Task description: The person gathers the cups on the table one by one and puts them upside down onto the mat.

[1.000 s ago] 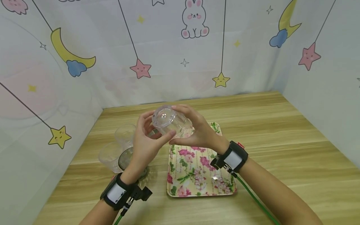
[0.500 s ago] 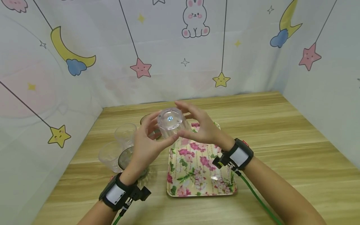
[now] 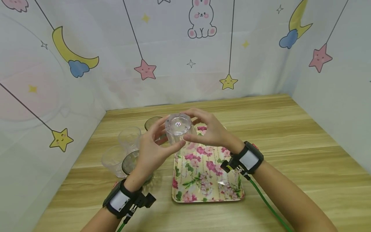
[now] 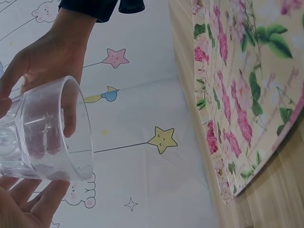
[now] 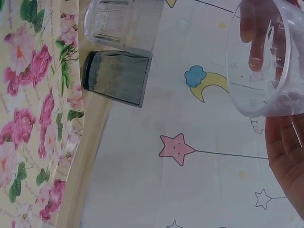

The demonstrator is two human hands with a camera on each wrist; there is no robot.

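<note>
A clear plastic cup (image 3: 178, 125) is held bottom-up above the far part of a flower-print tray (image 3: 197, 185). My left hand (image 3: 152, 149) grips its left side, thumb in front and fingers behind. On the other side, my right hand (image 3: 210, 130) holds it between thumb and fingers. Both thumbs come close together at the front of the cup. In the left wrist view the cup's open rim (image 4: 78, 128) faces the tray side, and nothing shows inside the clear cup.
Left of the tray stand two clear cups, one farther back (image 3: 129, 137) and one nearer (image 3: 112, 161). A dark-tinted cup (image 3: 128, 162) is partly behind my left wrist; another dark-tinted cup (image 3: 152, 122) stands farther back. A cartoon-print cloth (image 3: 174, 80) hangs behind the wooden table (image 3: 290, 154).
The cup has shifted slightly right and a little down, and has turned from tilted to nearly straight bottom-up. My right hand has lifted its fingers and settled them again on the cup.
</note>
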